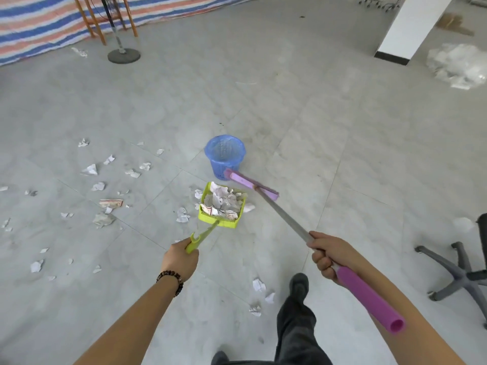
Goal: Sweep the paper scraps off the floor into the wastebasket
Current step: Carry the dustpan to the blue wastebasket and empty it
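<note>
My left hand (184,256) grips the handle of a lime-green dustpan (208,216) that is heaped with crumpled paper. My right hand (329,255) is closed around the grey shaft of a broom (279,214) with a purple grip. Its purple head (250,184) hovers just right of the dustpan, beside the blue mesh wastebasket (225,155). The wastebasket stands upright just beyond the dustpan. Several white paper scraps (105,204) lie scattered on the grey tile floor to the left. A few more scraps (259,293) lie near my foot.
A grey office chair base (458,272) stands at the right. A fan stand (123,55) and orange wooden legs (96,27) are at the back left by a striped tarp. A clear plastic pile (458,64) and a white pillar (411,27) are at the back right.
</note>
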Demonstrator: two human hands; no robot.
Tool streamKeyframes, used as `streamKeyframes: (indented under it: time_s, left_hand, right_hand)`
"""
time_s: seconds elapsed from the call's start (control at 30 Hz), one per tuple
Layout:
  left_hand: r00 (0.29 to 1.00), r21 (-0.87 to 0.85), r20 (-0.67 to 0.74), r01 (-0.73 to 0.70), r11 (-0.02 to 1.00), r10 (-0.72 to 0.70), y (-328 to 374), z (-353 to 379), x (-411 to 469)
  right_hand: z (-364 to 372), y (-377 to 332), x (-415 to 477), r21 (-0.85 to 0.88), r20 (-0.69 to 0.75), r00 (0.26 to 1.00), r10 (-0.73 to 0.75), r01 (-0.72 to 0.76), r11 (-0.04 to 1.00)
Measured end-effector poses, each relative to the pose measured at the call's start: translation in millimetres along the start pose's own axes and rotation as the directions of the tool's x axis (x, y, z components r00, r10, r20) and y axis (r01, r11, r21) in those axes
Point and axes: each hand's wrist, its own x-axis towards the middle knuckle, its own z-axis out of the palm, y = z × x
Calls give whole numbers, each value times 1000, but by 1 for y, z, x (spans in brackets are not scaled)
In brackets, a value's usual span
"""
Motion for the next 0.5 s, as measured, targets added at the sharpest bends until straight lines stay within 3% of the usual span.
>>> streamKeyframes:
  time_s: [0.27, 0.5]
  left_hand:
    - [984, -100, -180, -3, 995, -15, 113, 33, 71]
    - [950, -42, -313, -37, 998, 22, 239, 49, 135]
  right_hand:
    - [-63, -109, 103, 279, 158, 987, -12, -33, 960]
    - [-87, -226, 196, 255, 236, 971, 24, -86, 963]
